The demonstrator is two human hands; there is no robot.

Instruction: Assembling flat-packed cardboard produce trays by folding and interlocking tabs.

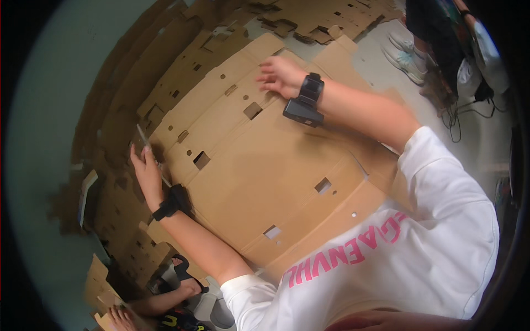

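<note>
A large flat sheet of brown cardboard point(259, 171) with punched round and square holes lies in front of me. My left hand point(147, 172) is at the sheet's left end, fingers stretched out, against a narrow raised edge of cardboard point(141, 134). Whether the fingers press on that edge or only rest beside it, I cannot tell. Over the far part of the sheet, my right hand point(280, 76) hovers with its fingers loosely apart and nothing in them. Each wrist wears a black strap; a black box sits on the right one.
More cut cardboard point(326, 19) lies at the back and is stacked on the left. A co-worker's hand point(120, 319) touches cardboard at the lower left. Another person's shoes point(406, 59) and a black cable point(469, 107) are on the floor at the right.
</note>
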